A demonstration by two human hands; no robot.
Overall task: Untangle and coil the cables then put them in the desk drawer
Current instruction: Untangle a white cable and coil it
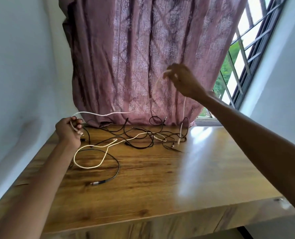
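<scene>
A white cable [98, 114] is stretched in the air between my two hands. My left hand [69, 131] grips one end of it above the desk's back left. My right hand [181, 78] is raised in front of the curtain and pinches the other part, with a length hanging down to the desk. A tangle of black cables [143, 133] lies at the back of the wooden desk [160, 183]. A cream cable [91, 152] loops on the desk, and a grey braided cable [115, 171] with a metal plug curves beside it.
A mauve patterned curtain [134, 57] hangs behind the desk. A barred window [246, 54] is at the right, white walls on both sides. The desk's front edge runs across the bottom; no drawer is visible.
</scene>
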